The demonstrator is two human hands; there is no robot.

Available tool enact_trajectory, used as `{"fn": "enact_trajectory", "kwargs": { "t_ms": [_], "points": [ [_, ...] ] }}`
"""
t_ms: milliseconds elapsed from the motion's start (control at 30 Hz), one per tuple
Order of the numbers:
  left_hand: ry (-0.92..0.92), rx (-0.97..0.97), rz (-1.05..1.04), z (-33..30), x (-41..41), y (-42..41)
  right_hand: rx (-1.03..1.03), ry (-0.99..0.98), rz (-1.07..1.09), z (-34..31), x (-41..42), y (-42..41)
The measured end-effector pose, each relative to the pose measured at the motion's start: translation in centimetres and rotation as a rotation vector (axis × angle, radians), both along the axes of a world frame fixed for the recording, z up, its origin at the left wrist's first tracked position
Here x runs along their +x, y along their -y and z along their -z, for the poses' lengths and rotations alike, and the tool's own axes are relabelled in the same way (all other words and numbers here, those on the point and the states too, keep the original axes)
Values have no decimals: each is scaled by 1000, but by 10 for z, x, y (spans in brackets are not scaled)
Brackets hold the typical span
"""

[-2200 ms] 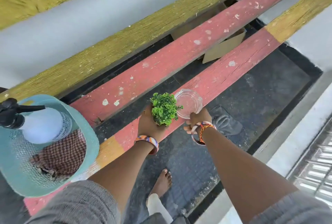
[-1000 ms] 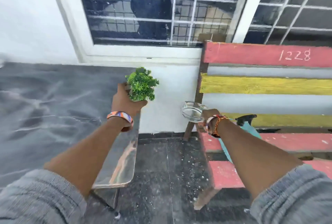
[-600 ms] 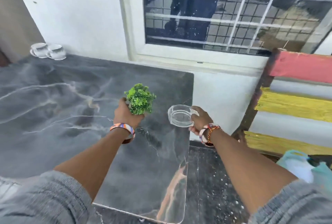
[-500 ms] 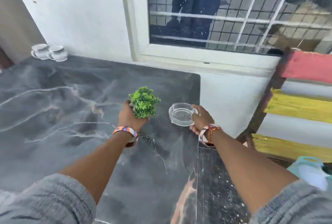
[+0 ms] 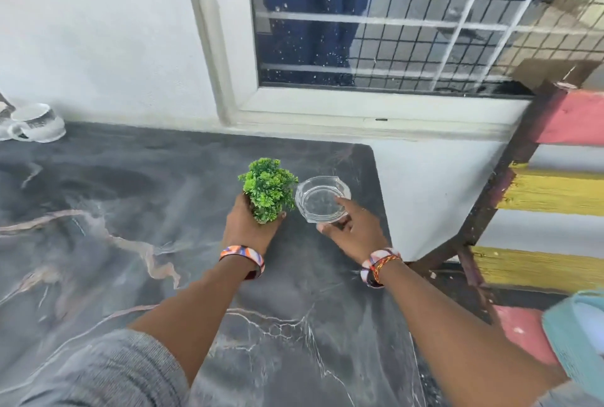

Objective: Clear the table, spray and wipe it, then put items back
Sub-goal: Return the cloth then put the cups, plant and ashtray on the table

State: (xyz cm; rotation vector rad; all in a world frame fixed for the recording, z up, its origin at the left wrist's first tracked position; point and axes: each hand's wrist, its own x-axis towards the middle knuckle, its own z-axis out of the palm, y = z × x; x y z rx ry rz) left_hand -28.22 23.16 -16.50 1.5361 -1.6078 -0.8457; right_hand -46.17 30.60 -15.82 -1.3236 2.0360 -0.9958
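Putting back looks underway: left hand (image 5: 250,227) grips plant (image 5: 268,189), right hand (image 5: 354,231) pinches ashtray (image 5: 322,199), near counter's (image 5: 130,210) far right corner; neither released.

Plant (image 5: 268,189): small, bushy, green, upright, base gripped from below, low over the surface (image 5: 98,210). Ashtray (image 5: 322,199): clear glass, round, notched rim, held level just beside the plant.
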Motion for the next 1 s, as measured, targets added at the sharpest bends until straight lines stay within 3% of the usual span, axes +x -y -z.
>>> {"fn": "enact_trajectory", "kwargs": {
  "t_ms": [167, 433, 1000],
  "points": [
    [-60, -25, 53, 3, -9, 52, 67, -246, 126, 10, 9, 21],
    [-145, -68, 126, 10, -39, 107, 154, -363, 352, 16, 2, 79],
    [-102, -21, 80, 21, -64, 135, 62, -307, 460, 26, -15, 106]
  ]
}}
